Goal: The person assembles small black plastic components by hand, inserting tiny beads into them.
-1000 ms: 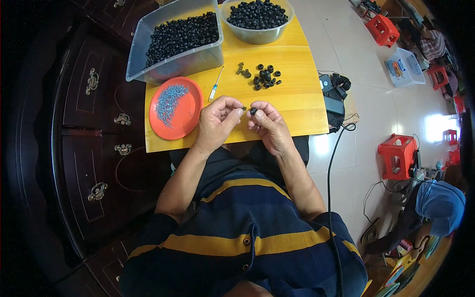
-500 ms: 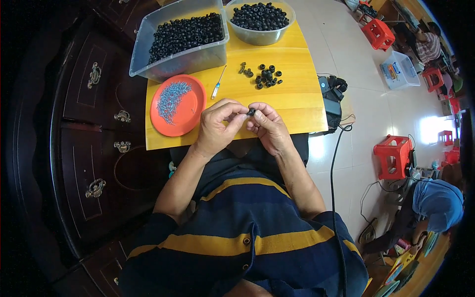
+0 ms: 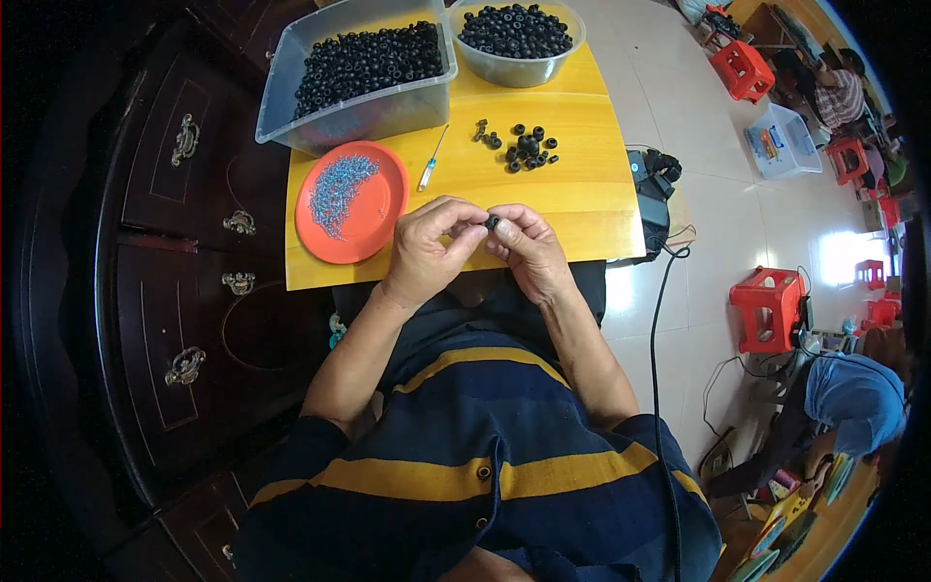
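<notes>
Both hands meet at the near edge of the yellow wooden surface (image 3: 582,199), fingers pinched together around one small black ring-shaped part (image 3: 492,222). The left hand (image 3: 427,254) curls its thumb and forefinger closed toward that part from nine o'clock; the right hand (image 3: 529,250) grips it from three o'clock, fingertips nearly shut with only the little part between them. Whether something else small is pinched against it, I cannot tell.

At eleven o'clock from the hands lies an orange plate (image 3: 383,218) holding a heap of small silvery-blue screws (image 3: 337,189). A thin screwdriver (image 3: 432,160) with a pale handle rests at twelve o'clock, just beside the plate. A loose cluster of black parts (image 3: 529,147) lies at one o'clock, and beyond them stand a clear rectangular bin (image 3: 349,112) and a round clear bowl (image 3: 519,63), both filled with more black pieces.

Judging from this layout, the step in hand looks like fitting or checking a single part by hand. The next move probably calls for a steady pinch from one hand while the other frees itself to reach the plate or the screwdriver, without letting the tiny part slip.
</notes>
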A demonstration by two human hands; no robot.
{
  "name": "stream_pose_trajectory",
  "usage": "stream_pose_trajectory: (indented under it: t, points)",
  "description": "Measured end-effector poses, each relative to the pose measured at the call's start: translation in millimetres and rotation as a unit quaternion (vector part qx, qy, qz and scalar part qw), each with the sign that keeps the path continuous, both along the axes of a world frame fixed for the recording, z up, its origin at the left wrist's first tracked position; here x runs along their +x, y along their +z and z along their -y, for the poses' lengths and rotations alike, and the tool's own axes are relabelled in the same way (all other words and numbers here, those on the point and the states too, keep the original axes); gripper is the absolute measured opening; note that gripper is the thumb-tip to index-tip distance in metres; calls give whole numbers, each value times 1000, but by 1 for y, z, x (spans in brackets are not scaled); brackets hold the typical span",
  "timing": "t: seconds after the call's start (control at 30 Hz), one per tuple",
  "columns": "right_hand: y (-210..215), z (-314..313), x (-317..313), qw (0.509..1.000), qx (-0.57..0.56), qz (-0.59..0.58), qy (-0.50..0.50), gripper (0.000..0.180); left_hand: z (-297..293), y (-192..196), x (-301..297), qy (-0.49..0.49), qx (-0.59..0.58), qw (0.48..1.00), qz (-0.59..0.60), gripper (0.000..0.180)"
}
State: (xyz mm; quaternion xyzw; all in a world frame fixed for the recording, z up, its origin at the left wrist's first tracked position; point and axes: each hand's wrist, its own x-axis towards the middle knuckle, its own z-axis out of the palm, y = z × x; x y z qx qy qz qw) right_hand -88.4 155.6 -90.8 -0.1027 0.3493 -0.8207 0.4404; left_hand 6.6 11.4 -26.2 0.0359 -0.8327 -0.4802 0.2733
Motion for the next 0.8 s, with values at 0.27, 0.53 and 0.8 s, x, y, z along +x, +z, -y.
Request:
stream_pose_trajectory:
  t: [0.27,0.53,0.8]
  points:
    - [3,-4,-3,999,30,-40,1,18,0,5,3,-14,65,997,41,24]
    - [28,-3,-8,991,-6,-86,98,28,16,16,17,-143,84,978,125,36]
    - [22,-9,-14,983,-21,-110,145,29,13,19,17,-174,23,982,76,31]
